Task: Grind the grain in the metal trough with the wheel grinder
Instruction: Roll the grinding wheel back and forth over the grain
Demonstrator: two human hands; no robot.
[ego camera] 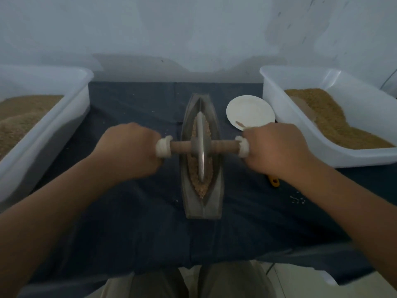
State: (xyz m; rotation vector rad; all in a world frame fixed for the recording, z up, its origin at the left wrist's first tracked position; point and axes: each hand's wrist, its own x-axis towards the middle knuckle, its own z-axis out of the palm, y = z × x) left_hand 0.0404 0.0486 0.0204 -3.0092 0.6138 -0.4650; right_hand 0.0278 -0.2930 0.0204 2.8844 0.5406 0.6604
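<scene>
A boat-shaped metal trough (216,190) lies lengthwise on the dark cloth in the middle of the table, with brown grain (196,179) along its groove. The wheel grinder (201,147) stands upright in the groove, its metal disc on a wooden axle with white cloth wrapped at both ends. My left hand (129,151) is closed around the left end of the axle. My right hand (277,149) grips the right end. The disc sits about midway along the trough.
A white plastic tub (53,117) of grain stands at the left, and another white tub (285,117) of grain at the right. A small white plate (250,110) lies right of the trough. A yellow handle (274,181) shows under my right wrist. A wall rises close behind.
</scene>
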